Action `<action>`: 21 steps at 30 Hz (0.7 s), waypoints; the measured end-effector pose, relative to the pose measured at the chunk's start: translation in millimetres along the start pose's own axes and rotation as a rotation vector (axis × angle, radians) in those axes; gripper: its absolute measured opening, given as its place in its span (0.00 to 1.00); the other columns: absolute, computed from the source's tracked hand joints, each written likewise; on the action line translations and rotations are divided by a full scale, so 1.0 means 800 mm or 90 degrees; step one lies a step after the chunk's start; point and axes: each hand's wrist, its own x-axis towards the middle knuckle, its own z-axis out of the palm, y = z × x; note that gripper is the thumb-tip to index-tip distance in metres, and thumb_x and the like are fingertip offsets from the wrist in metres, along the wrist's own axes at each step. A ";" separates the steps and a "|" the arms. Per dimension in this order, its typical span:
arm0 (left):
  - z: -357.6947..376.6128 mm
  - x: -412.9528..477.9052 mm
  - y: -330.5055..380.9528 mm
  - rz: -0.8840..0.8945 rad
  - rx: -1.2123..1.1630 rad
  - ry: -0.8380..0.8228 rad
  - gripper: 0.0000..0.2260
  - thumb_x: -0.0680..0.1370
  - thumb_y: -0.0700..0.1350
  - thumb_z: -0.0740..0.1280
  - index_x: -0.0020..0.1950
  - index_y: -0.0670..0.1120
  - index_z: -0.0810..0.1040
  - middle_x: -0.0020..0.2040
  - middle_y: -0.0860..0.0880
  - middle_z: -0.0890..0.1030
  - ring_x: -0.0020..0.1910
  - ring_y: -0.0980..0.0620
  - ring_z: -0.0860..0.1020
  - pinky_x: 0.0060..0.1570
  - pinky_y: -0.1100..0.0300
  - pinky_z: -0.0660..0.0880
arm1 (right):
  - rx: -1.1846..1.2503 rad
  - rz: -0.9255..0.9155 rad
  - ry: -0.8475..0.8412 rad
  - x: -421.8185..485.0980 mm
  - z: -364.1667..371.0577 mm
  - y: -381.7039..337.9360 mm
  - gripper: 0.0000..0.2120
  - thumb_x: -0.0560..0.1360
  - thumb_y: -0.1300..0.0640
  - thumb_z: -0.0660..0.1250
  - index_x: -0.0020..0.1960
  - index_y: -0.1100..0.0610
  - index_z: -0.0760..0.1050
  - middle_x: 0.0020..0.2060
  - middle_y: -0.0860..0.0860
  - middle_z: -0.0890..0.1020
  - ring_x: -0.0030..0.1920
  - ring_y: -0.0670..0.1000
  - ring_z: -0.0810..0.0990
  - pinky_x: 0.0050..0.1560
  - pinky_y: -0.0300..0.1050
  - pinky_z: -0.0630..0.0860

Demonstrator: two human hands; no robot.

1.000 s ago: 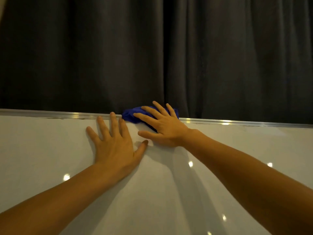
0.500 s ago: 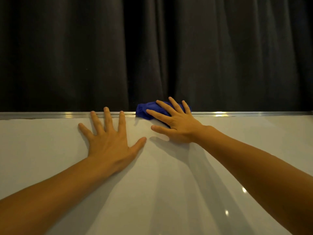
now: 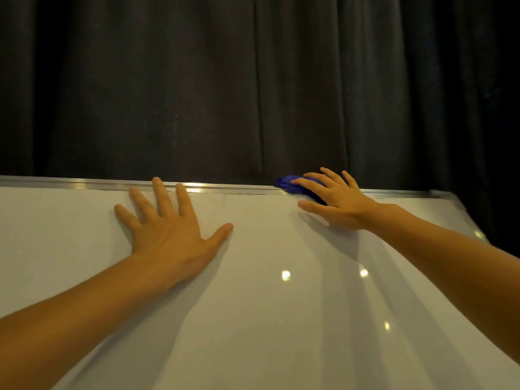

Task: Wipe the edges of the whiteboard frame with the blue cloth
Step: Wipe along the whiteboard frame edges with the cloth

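Top edge wipe
Right hand (image 3: pixel 334 202) presses blue cloth (image 3: pixel 285 183) flat-fingered on whiteboard frame (image 3: pixel 84 183); left hand (image 3: pixel 168 229) spread flat. Press evenly toward right corner.

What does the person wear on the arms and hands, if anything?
Nothing shows. The left hand and the right hand are bare: no gloves, rings or watch. The left forearm and the right forearm are bare too, with no sleeve in view.

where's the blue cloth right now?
Head view, right of centre: the blue cloth lies on the top edge of the whiteboard frame, pressed under the right hand, well right of the left hand.
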 end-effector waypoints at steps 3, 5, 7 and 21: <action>0.009 -0.015 0.051 0.070 -0.005 -0.005 0.52 0.63 0.80 0.35 0.78 0.49 0.33 0.78 0.41 0.31 0.75 0.29 0.36 0.69 0.28 0.39 | -0.009 0.095 0.032 -0.019 0.005 0.050 0.41 0.66 0.21 0.34 0.76 0.33 0.48 0.79 0.45 0.54 0.79 0.52 0.44 0.75 0.63 0.35; 0.015 -0.020 0.091 0.039 0.001 -0.011 0.54 0.63 0.80 0.35 0.78 0.45 0.33 0.78 0.39 0.32 0.74 0.27 0.36 0.69 0.26 0.40 | 0.023 0.100 0.046 -0.013 0.010 0.031 0.42 0.64 0.19 0.32 0.76 0.31 0.46 0.80 0.43 0.52 0.79 0.53 0.43 0.73 0.62 0.33; 0.013 -0.018 0.115 -0.021 0.006 -0.021 0.56 0.62 0.80 0.35 0.78 0.42 0.35 0.78 0.36 0.34 0.74 0.25 0.36 0.69 0.25 0.42 | 0.058 0.038 0.049 0.002 0.018 -0.020 0.40 0.64 0.19 0.33 0.74 0.28 0.45 0.79 0.41 0.52 0.79 0.52 0.42 0.72 0.60 0.30; 0.027 -0.018 0.109 0.013 0.006 0.010 0.54 0.63 0.79 0.33 0.78 0.43 0.34 0.78 0.37 0.33 0.74 0.27 0.36 0.70 0.27 0.44 | 0.088 0.115 0.111 -0.035 0.027 0.030 0.36 0.71 0.23 0.39 0.76 0.35 0.53 0.80 0.45 0.49 0.79 0.53 0.43 0.75 0.56 0.33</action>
